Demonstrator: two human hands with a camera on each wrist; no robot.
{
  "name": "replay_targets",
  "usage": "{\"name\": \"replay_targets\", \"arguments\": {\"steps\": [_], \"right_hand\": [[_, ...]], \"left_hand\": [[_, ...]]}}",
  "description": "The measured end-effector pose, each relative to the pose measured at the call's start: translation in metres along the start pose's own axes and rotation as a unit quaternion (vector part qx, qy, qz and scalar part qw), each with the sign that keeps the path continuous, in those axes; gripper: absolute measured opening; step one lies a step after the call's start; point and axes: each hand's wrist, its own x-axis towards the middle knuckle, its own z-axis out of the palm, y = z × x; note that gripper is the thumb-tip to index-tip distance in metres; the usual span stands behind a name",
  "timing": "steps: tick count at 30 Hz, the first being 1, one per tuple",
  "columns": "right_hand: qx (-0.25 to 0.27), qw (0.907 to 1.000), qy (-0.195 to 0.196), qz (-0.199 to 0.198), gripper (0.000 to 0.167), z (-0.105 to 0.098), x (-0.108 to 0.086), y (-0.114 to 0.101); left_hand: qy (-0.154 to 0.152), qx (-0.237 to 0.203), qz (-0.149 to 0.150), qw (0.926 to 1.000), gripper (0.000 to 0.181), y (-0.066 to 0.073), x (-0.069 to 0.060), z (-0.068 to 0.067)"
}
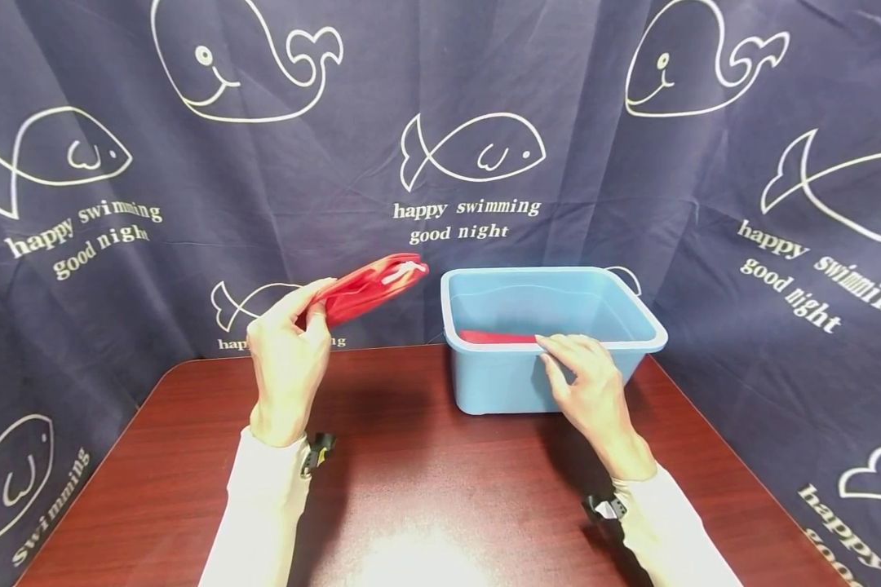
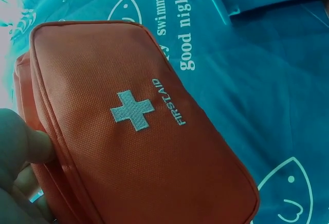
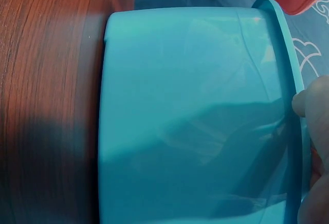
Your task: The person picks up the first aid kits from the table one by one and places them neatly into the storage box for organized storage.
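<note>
A red pouch [image 1: 370, 287] is held up in my left hand [image 1: 289, 367], to the left of the blue bin [image 1: 506, 379]. The left wrist view shows a white cross and "FIRST AID" on the pouch [image 2: 169, 157], with my left hand [image 2: 20, 157] gripping its edge. My right hand [image 1: 591, 391] holds the bin's near rim, fingers over the top and thumb on the outer side. Something red [image 1: 495, 337] shows inside the bin just behind that rim; its full shape is hidden. In the right wrist view, my right hand [image 3: 316, 142] is at the rim of the bin [image 3: 195, 80].
The bin stands at the back right of the brown wooden table [image 1: 411, 473]. A dark blue curtain [image 1: 367, 163] with white fish and whale drawings hangs behind the table and along both sides. Bright light reflects off the tabletop near its front.
</note>
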Motion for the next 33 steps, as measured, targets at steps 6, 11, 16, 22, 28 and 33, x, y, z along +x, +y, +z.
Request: {"name": "replay_targets", "arguments": {"steps": [6,11,16,22,28,33], "right_hand": [[0.001,1.0000,-0.003,0.001,0.037,0.000,0.002,0.000],[0.003,1.0000,-0.005,-0.002,0.038,0.000,0.002,0.000],[0.005,1.0000,-0.005,-0.003,0.037,0.002,0.003,0.000],[0.011,0.9999,-0.006,-0.002,0.036,0.004,0.002,-0.001],[0.009,0.9999,-0.006,-0.003,0.036,0.003,0.001,-0.001],[0.007,1.0000,-0.004,-0.001,0.037,0.000,0.000,0.000]], "left_hand": [[0.006,-0.011,0.003,0.9999,0.036,0.002,0.000,0.001],[0.012,-0.012,0.000,0.9999,0.037,0.003,0.001,0.000],[0.018,-0.007,0.000,0.9998,0.035,0.004,0.003,-0.001],[0.012,-0.018,-0.001,0.9998,0.037,0.008,0.003,0.005],[0.012,-0.025,0.011,0.9996,0.037,0.015,0.008,0.017],[0.001,-0.023,0.028,0.9994,0.032,0.024,0.014,0.032]]}}
